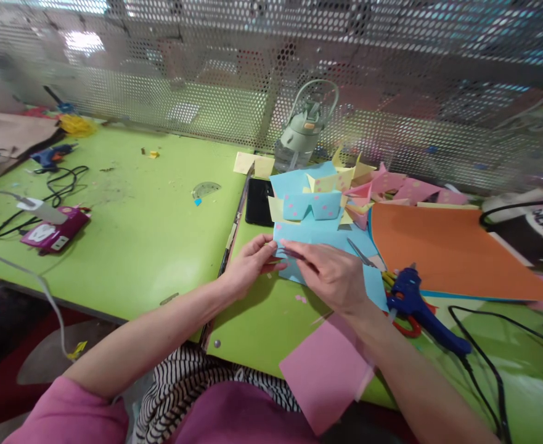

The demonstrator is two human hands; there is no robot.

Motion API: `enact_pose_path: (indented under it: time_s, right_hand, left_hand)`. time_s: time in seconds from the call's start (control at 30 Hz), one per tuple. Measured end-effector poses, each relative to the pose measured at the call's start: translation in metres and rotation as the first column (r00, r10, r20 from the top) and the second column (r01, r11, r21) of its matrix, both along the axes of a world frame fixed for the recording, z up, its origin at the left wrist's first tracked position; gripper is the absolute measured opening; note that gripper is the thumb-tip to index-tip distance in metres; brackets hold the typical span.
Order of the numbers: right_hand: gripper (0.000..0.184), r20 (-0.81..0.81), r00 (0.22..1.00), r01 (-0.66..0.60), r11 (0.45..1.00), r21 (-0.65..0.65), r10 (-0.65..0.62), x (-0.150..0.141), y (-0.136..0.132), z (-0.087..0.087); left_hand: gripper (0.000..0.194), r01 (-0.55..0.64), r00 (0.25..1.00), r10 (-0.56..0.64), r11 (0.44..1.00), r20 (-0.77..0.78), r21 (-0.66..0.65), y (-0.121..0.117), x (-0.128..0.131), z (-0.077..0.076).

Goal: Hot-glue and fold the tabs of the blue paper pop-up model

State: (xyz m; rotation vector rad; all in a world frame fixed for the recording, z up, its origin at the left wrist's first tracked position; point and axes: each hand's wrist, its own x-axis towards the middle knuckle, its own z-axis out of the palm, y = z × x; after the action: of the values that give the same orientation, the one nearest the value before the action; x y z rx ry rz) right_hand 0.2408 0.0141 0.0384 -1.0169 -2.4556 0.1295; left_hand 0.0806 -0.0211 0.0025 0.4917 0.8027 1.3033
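My left hand (249,262) and my right hand (330,274) meet at the near edge of a light blue paper sheet (320,237) on the green table (160,228). Both hands pinch a small pink paper strip (286,254) between their fingertips, right over the blue sheet. Just behind the hands stand folded blue paper pieces with pink dots (312,205) and yellow folded pieces (329,180). A pink paper square (326,370) hangs over the table's near edge under my right forearm.
Blue glue gun (416,302) with black cord and red-handled scissors (403,320) lie right of my hand. An orange sheet (447,253), pink folded pieces (391,185), a black phone (258,202), a green water bottle (303,132) and a perforated metal screen (391,74) lie behind. Another glue gun (52,155) sits far left.
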Motion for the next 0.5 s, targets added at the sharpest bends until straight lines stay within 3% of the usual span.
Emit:
enact_pose_path:
  time_s: [0.1,0.2,0.4,0.5]
  right_hand:
    - [0.036,0.194,0.979,-0.107,0.974,0.198,0.068,0.008,0.003,-0.002]
    - [0.037,0.27,0.961,-0.136,0.943,0.302,0.052,0.011,0.004,-0.005]
    - [0.033,0.242,0.969,-0.173,0.843,0.51,0.052,0.009,0.003,-0.011]
    - [0.033,0.228,0.972,-0.169,0.832,0.529,0.053,0.008,0.002,-0.013]
  left_hand:
    - [0.009,0.001,1.0,-0.001,1.0,-0.011,0.006,0.0,0.0,-0.001]
    - [0.01,0.01,1.0,-0.01,1.0,-0.023,0.009,0.0,0.0,0.0]
    - [0.006,0.016,0.999,-0.016,1.0,-0.031,0.019,-0.001,0.0,0.0]
    - [0.006,0.016,0.999,-0.015,0.999,-0.031,0.031,-0.001,0.0,-0.002]
